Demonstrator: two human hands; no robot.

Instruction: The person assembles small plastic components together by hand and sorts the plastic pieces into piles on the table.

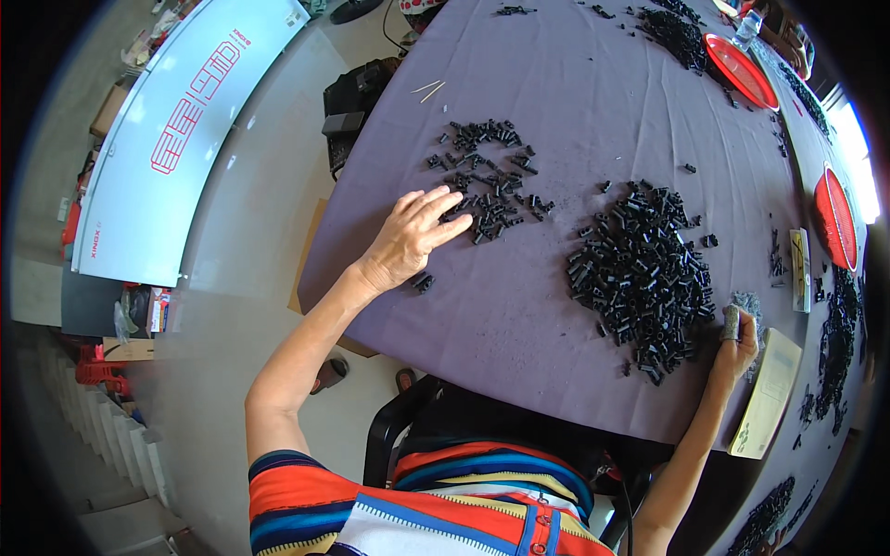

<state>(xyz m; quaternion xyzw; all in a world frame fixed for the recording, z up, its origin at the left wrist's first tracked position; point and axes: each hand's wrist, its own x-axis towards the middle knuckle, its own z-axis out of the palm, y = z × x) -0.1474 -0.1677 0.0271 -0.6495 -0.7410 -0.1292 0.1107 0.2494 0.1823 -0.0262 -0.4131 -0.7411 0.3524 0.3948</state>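
Right of centre, a heap of black parts [642, 271] lies between the spread-fingered left hand [406, 237] and the curled right hand [738, 347], its hold unclear.

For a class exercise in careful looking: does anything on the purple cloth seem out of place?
Yes, mildly. Two thin pale sticks lie toward the cloth's far left, unlike the black parts around. Stray black parts also lie apart from the big pile. No damage is clear.
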